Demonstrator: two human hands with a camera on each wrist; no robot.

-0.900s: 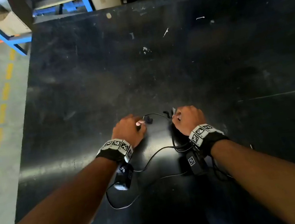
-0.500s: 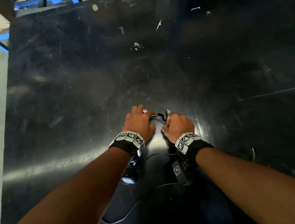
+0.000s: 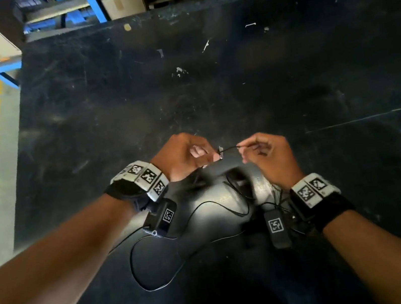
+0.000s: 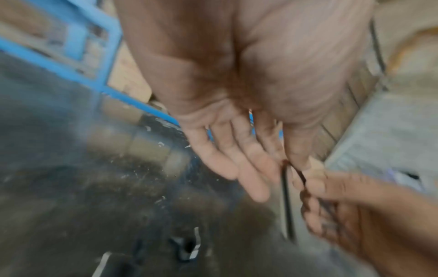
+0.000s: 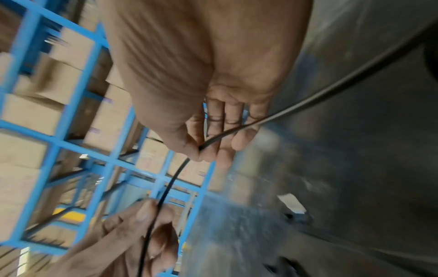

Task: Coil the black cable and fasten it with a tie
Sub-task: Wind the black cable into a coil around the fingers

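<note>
Scuffed black table (image 3: 236,87) is stretching wide beyond your hands, its left edge dropping to the floor at frame left. Your left hand (image 3: 184,154) and right hand (image 3: 266,154) are each pinching the black cable (image 3: 229,148) at lower centre. No readable writing.

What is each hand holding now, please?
Left hand: pinches the black cable.
Right hand: pinches the same cable between thumb and fingers.
</note>
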